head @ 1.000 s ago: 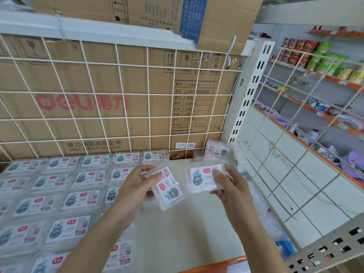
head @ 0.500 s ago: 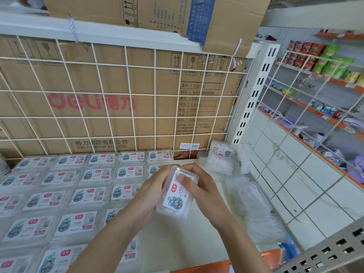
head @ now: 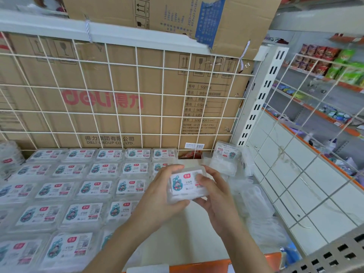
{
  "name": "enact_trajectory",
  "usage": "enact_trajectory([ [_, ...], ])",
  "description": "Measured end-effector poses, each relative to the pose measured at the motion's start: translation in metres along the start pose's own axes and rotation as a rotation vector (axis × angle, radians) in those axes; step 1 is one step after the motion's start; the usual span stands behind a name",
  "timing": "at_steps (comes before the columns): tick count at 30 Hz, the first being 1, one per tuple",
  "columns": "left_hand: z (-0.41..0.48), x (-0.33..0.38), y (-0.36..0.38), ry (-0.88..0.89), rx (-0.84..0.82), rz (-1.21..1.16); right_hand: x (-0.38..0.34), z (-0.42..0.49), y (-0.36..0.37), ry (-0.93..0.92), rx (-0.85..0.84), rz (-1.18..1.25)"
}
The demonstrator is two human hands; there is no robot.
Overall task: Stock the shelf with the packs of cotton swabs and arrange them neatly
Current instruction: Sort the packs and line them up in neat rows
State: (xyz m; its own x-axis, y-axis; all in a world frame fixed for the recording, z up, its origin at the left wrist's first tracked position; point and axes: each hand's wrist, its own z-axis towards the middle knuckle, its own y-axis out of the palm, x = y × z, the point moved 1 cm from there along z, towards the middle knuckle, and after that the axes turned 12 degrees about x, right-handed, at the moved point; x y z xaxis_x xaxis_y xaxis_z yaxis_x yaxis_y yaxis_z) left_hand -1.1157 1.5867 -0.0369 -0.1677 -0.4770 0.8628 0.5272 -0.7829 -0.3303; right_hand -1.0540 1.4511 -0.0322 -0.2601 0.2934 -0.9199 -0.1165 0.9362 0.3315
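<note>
1. The left hand [head: 157, 196] and right hand [head: 214, 196] both grip one pack of cotton swabs [head: 187, 185], fingers curled round its ends, label facing up.
2. This pack is held above the bare part of the shelf [head: 197, 223], just right of the rows of packs [head: 94, 188] lying flat.
3. Another pack [head: 225, 154] leans near the back right corner, in front of the wire grid [head: 136, 91] and a cardboard box [head: 98, 79].

A wide-angle camera worn on the person's head looks forward and down over the shelf [head: 199, 233], facing the wire grid [head: 162, 113] along its back edge. The left hand [head: 159, 196], right hand [head: 214, 196] and the pack of cotton swabs [head: 187, 184] they hold sit close beneath the lens, mid-frame.
</note>
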Motion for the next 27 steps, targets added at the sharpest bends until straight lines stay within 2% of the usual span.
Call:
enact_trajectory([
  [5,-0.005,-0.005,-0.014,0.014,-0.183,0.125,-0.005,-0.007,-0.020,-0.028,-0.204,-0.251],
  [9,-0.012,-0.002,-0.021,0.066,-0.229,0.348,0.007,-0.008,-0.033,-0.020,-0.193,-0.306],
  [11,-0.018,-0.009,-0.030,0.108,-0.191,0.428,0.017,-0.008,-0.039,-0.010,-0.170,-0.381],
  [15,-0.030,-0.034,-0.047,0.081,0.020,0.594,0.036,-0.007,-0.045,-0.018,-0.190,-0.532],
  [17,-0.033,-0.040,-0.052,0.049,0.034,0.709,0.046,-0.002,-0.041,-0.024,-0.192,-0.537],
  [20,-0.036,-0.044,-0.056,-0.057,-0.116,0.868,0.057,0.006,-0.029,-0.086,-0.180,-0.636],
  [23,-0.040,-0.047,-0.054,-0.132,-0.248,0.909,0.068,0.013,-0.020,-0.130,-0.125,-0.676],
  [27,-0.046,-0.048,-0.051,-0.113,-0.252,0.964,0.074,0.007,-0.021,-0.267,-0.153,-0.741],
])
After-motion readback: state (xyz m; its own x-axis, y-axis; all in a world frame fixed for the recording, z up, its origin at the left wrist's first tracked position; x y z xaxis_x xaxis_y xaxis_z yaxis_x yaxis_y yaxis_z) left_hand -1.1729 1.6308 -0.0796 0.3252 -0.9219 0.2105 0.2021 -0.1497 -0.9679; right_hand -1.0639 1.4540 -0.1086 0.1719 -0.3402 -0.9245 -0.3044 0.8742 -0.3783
